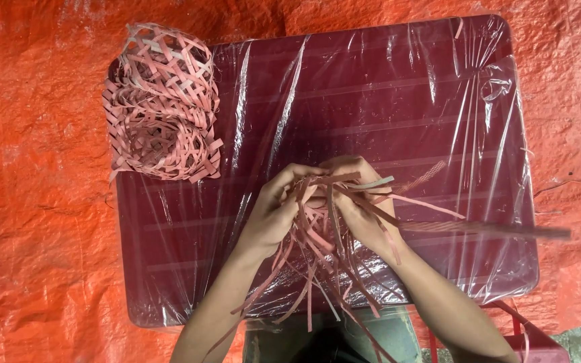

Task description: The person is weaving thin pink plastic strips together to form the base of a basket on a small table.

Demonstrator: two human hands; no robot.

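Nearest to our head camera, our two forearms rise from the bottom edge and meet over the middle of the dark maroon plastic table wrapped in clear film [384, 94]. Between them we hold a loose bundle of pink flat weaving strips [317, 235], its free ends fanning down past the table's near edge toward our lap.

Our left hand [277, 208] has its fingers curled shut around the upper part of the bundle, thumb and fingertips pinching strips near the top. Our right hand [358, 202] is likewise closed on the strips — its fingers press against the bundle just beside the left hand, the two hands touching at the fingertips. One pale green-grey strip [378, 183] sticks out to the right above our right hand, and a long pink strip [492, 230] runs sideways toward the table's right edge, blurred.

At the far left corner of the table lies a stack of woven pink strip baskets [161, 104] — open lattice, well apart from our hands. Under everything spreads a crinkled orange tarpaulin [35, 202].
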